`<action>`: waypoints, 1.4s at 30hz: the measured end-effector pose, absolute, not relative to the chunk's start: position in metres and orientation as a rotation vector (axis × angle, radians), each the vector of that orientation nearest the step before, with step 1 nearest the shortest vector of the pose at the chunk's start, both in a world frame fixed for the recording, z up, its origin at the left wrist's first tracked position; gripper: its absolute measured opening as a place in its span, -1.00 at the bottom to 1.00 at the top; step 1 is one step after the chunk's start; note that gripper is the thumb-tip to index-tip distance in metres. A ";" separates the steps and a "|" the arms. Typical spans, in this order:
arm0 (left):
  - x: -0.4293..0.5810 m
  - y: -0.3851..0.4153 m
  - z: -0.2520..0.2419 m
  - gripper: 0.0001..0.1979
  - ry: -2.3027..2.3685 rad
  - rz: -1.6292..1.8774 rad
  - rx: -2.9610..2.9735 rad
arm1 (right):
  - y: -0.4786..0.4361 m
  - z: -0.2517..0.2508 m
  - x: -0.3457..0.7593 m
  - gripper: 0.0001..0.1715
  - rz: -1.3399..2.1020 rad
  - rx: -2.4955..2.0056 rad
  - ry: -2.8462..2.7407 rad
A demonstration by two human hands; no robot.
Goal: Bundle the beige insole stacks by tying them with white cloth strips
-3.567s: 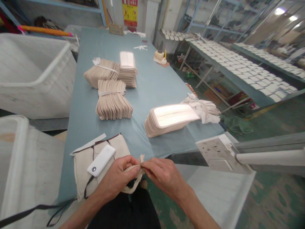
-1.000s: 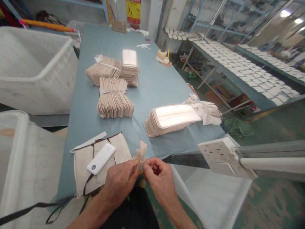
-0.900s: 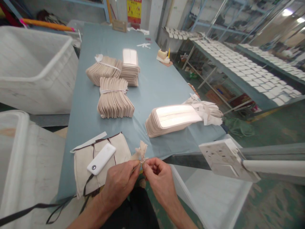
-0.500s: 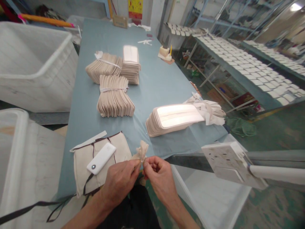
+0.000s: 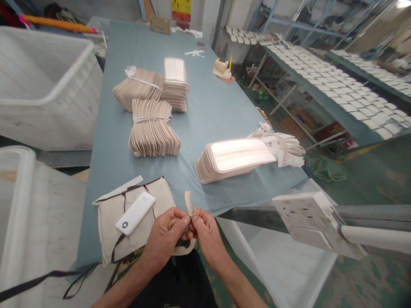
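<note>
Both hands meet above my lap at the near table edge, pinching a beige fabric strip. My left hand and my right hand are closed, fingertips together on what looks like a knot in it. One end of the strip stands up above the fingers, and a loop hangs below them. To the left lies a beige cloth pouch with a white power bank on top. Ahead on the right is a stack of beige oblong pads, and a bunch of fabric strips lies behind it.
Two tied bundles of pads and a loose upright stack stand on the blue-green table. White bins line the left side. A white socket box on a pole juts in at right.
My left hand's fingers have come round to meet the right fingertips at the strip. The strip's upper end is narrower and straighter, and a loop now shows below the hands.
</note>
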State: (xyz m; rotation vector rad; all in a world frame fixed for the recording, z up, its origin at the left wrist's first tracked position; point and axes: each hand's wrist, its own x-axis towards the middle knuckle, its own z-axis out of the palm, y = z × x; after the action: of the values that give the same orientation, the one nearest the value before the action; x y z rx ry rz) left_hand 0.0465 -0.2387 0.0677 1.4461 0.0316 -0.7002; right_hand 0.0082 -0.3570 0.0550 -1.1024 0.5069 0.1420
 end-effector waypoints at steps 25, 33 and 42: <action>0.048 -0.220 0.059 -0.87 -0.809 0.167 2.152 | -0.366 0.060 0.000 -0.60 0.087 -1.420 0.493; 0.046 -0.224 0.061 -0.89 -0.767 0.125 2.158 | -0.365 0.059 -0.003 -0.58 0.078 -1.434 0.477; 0.042 -0.226 0.055 -0.85 -0.480 -0.253 2.049 | -0.366 0.042 0.000 -0.70 0.062 -1.517 0.554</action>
State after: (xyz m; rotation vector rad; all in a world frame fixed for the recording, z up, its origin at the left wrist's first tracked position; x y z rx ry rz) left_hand 0.0421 -0.2258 0.0549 2.0486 -0.4796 -0.2526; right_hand -0.0005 -0.3658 0.0421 -1.5170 0.5543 0.0620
